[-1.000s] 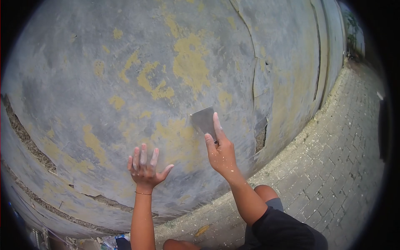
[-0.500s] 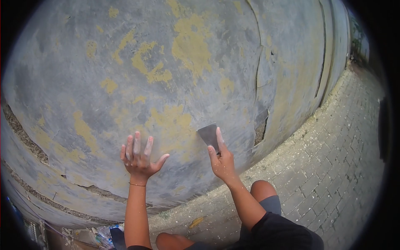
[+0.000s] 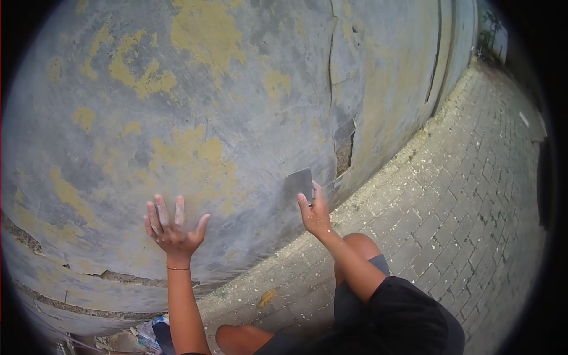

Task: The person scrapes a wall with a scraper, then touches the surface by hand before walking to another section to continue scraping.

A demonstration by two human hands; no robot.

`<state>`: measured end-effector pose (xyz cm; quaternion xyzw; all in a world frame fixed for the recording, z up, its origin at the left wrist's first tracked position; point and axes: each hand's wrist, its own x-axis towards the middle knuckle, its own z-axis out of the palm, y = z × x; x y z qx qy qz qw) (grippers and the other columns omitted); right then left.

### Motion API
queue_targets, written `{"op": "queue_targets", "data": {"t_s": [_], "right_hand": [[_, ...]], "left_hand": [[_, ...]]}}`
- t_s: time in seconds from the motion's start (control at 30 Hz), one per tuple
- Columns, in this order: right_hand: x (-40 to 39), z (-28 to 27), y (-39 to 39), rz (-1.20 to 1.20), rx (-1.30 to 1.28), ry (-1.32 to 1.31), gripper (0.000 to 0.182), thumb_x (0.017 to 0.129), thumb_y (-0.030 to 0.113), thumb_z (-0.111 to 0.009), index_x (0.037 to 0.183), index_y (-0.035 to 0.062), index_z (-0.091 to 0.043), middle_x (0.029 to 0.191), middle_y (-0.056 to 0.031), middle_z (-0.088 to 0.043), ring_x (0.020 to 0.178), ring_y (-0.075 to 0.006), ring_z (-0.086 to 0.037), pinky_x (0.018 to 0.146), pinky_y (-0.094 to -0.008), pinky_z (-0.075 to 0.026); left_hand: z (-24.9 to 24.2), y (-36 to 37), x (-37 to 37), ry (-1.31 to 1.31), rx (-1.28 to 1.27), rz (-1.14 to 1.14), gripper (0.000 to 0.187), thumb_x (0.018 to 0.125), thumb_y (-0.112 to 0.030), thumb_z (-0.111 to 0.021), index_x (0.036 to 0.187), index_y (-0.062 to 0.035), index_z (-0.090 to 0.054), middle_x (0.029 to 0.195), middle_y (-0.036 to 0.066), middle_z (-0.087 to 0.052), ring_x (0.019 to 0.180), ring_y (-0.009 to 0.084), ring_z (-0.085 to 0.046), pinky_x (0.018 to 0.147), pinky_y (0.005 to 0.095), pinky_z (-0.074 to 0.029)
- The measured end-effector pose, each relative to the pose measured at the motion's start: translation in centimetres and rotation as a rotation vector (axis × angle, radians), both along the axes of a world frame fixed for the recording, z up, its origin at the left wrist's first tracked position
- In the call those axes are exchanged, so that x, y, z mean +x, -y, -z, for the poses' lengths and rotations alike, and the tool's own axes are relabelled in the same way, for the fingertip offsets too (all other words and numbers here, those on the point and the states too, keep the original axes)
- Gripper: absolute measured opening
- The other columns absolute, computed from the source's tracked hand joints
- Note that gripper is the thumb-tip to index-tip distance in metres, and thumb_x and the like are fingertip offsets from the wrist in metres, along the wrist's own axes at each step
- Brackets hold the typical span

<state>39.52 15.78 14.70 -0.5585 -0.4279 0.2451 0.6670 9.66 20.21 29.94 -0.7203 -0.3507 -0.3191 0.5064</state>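
A grey wall with patches of yellow paint fills most of the view. My left hand lies against it with fingers spread, pale dust on the fingertips and nothing held. To its right, my right hand grips a scraper with a flat, wide metal blade. The blade is up at the wall surface, its top edge pointing away from me. The scraper's handle is mostly hidden inside my fingers. A yellow patch lies between and above the two hands.
Right of the scraper, a hole of broken plaster sits below a long vertical crack. Brick paving sprinkled with pale flakes runs along the wall. A yellow leaf and some plastic litter lie near my legs.
The view has shifted right, so the wall marks appear further left. My right hand and the scraper have moved rightward along the wall, nearer the hole. My left hand remains spread on the wall.
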Motion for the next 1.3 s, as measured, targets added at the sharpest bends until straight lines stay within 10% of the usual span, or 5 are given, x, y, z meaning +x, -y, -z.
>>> {"op": "queue_targets", "data": {"t_s": [0.2,1.3], "right_hand": [[-2.1,-2.8,0.6,-0.234,-0.178,0.117,0.041,0.097,0.037,-0.054,0.104,-0.0025,-0.058,0.075,-0.0187,-0.063,0.069,-0.0299,-0.064,0.064,-0.0377,-0.048],[-6.6,3.8,0.1,-0.257,-0.185,0.064,0.04,0.095,0.04,-0.058,0.094,-0.0003,-0.062,0.073,-0.0189,-0.064,0.066,-0.0313,-0.065,0.062,-0.0378,-0.048]], "left_hand": [[5.0,0.0,-1.1,-0.031,-0.058,-0.055,0.074,0.081,-0.065,-0.061,0.138,-0.0207,-0.047,0.152,0.018,-0.032,0.143,0.0373,-0.023,0.117,0.0502,-0.012],[7.4,0.6,-0.8,-0.042,-0.062,-0.107,0.089,0.077,-0.072,-0.062,0.144,-0.0168,-0.039,0.154,0.022,-0.023,0.145,0.0402,-0.015,0.115,0.0527,-0.012]]}}
